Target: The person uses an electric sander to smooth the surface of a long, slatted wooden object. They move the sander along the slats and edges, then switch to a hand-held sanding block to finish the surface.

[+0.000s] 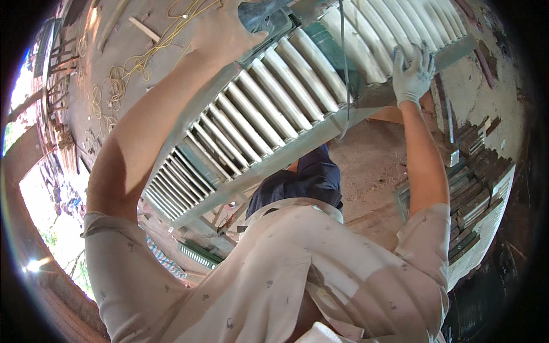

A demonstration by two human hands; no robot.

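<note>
A long louvered shutter panel (266,103) with pale slats and a grey-green frame runs diagonally in front of me, from lower left to upper right. At its far edge my bare left hand (226,31) is closed around a dark blue-grey object (266,17), perhaps a power tool, partly cut off by the top of the view. My right hand (413,74), in a pale glove with grey fingertips, rests on the right-hand slats near the frame's near edge, fingers spread. Between the hands, a grey cable (346,63) hangs across the panel.
Yellow cord (123,80) lies tangled on the floor at upper left, near a wooden strip (144,28). Stacked slats and panels (477,200) stand at right. Another green louvered piece (199,253) lies below the panel's left end. Wooden supports (214,224) show underneath.
</note>
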